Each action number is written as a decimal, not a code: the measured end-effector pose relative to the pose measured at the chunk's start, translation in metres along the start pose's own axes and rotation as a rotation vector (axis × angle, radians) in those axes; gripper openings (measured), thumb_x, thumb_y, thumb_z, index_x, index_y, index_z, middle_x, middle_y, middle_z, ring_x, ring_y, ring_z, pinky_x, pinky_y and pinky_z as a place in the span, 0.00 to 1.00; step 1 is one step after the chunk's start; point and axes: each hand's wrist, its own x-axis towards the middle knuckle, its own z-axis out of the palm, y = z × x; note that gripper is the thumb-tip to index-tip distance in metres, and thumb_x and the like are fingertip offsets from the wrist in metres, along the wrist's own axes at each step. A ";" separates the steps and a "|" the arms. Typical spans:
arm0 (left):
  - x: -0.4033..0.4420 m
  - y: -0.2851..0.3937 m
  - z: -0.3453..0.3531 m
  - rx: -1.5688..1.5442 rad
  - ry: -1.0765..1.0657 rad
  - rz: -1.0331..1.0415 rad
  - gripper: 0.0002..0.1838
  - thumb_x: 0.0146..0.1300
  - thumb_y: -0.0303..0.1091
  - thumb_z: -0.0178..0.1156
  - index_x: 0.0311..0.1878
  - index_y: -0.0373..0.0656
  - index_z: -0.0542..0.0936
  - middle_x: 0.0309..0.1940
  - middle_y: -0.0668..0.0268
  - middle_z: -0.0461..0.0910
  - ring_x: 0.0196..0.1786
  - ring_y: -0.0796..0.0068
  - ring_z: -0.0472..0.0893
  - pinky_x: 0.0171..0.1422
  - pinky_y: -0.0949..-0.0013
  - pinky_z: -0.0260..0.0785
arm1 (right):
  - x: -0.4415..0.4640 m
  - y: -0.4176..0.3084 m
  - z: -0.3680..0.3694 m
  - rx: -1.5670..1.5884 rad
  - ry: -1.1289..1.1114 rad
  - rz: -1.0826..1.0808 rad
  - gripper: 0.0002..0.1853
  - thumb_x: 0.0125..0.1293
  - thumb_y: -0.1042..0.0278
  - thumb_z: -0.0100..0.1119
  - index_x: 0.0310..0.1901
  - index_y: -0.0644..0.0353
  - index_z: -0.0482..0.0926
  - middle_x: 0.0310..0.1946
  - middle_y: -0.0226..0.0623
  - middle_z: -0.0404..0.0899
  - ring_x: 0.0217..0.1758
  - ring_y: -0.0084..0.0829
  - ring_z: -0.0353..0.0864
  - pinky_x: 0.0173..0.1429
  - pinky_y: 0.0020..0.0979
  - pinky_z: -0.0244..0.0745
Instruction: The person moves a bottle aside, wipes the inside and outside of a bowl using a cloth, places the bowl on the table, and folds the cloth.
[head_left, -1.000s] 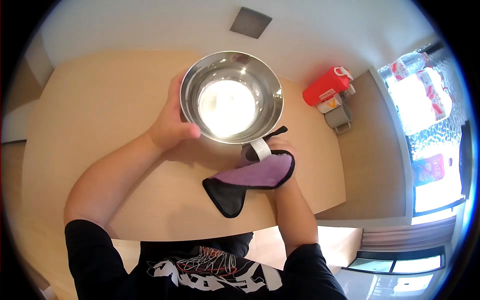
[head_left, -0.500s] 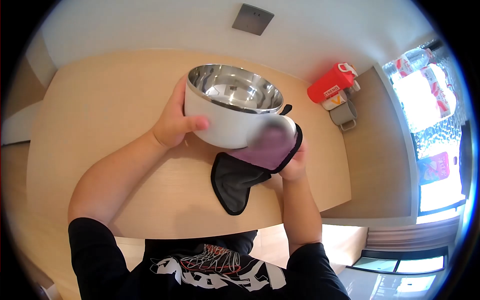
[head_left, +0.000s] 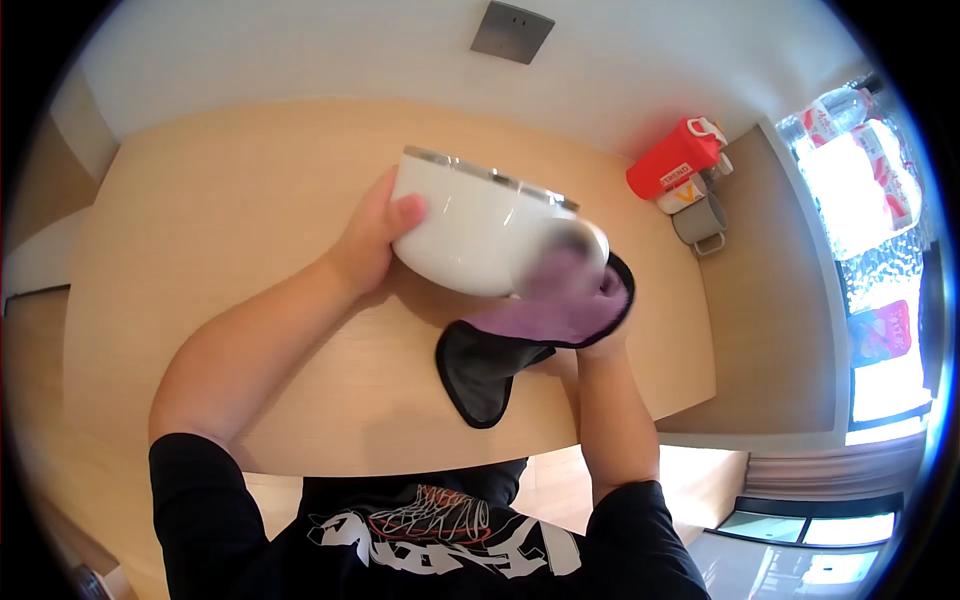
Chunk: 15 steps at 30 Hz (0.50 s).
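A white bowl (head_left: 470,230) with a shiny steel rim is held up over the wooden table (head_left: 230,200), tilted so its outer side faces me. My left hand (head_left: 375,235) grips the bowl's left side, with the thumb on the outer wall. At the bowl's right side, by its blurred handle, my right hand (head_left: 605,338) holds a purple and dark grey cloth (head_left: 560,310) with black edging. The cloth covers most of its fingers and touches the bowl. A dark grey flap of the cloth hangs down over the table.
At the back right stand a red bottle (head_left: 675,162), a small white container (head_left: 683,195) and a grey mug (head_left: 700,222), beside a raised side panel (head_left: 770,300). A socket plate (head_left: 512,32) is on the wall. Packed bottles (head_left: 885,175) lie by the window.
The bowl has tipped from showing its shiny inside to showing its white outer wall. Both hands have shifted slightly right with it, and the cloth's purple part has moved up along the handle side.
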 end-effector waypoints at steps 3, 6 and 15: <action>0.000 0.003 0.000 0.008 0.036 -0.030 0.47 0.60 0.68 0.65 0.69 0.39 0.68 0.61 0.58 0.76 0.64 0.66 0.75 0.69 0.62 0.67 | 0.006 -0.011 0.007 -0.098 -0.094 -0.221 0.24 0.64 0.71 0.64 0.59 0.74 0.76 0.54 0.47 0.83 0.56 0.38 0.83 0.61 0.40 0.78; -0.001 0.002 0.001 -0.018 0.057 -0.062 0.45 0.62 0.68 0.62 0.68 0.38 0.70 0.61 0.57 0.77 0.65 0.65 0.75 0.70 0.62 0.66 | 0.009 -0.017 0.011 0.037 -0.062 -0.200 0.23 0.59 0.75 0.70 0.56 0.74 0.77 0.53 0.47 0.83 0.55 0.38 0.84 0.60 0.39 0.78; -0.003 0.005 0.004 -0.057 0.155 -0.108 0.41 0.65 0.68 0.58 0.65 0.38 0.74 0.61 0.57 0.79 0.66 0.64 0.75 0.72 0.61 0.64 | 0.015 -0.026 0.013 -0.069 -0.130 -0.155 0.21 0.62 0.75 0.70 0.56 0.71 0.80 0.51 0.42 0.84 0.55 0.37 0.83 0.63 0.38 0.75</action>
